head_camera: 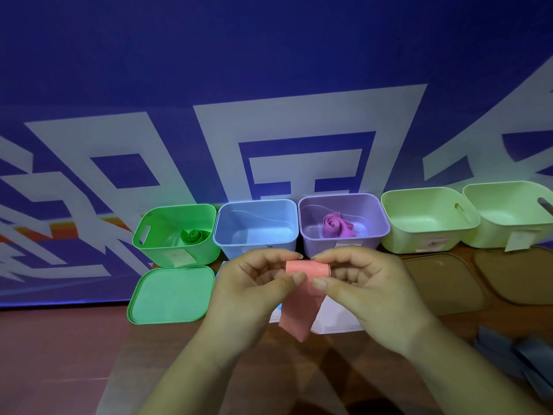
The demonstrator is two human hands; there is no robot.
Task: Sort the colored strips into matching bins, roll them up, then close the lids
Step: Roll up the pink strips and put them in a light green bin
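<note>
A salmon-pink strip, partly rolled at its top, is pinched by the curled fingers of the left hand and right hand above the table, flat tail hanging. Behind, a green roll lies in the green bin.

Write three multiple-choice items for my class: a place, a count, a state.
1. Where is the green lid? A on its bin; B in front of the green bin; C inside the blue bin.
2. How many bins hold a rolled strip? A none; B two; C five.
3. The pink strip is: A flat on the table; B in a bin; C partly rolled, in hand.
Key: B, it lies flat, off the bin; B, a green roll and a purple roll sit in bins; C, left hand and right hand pinch its rolled top.
</note>
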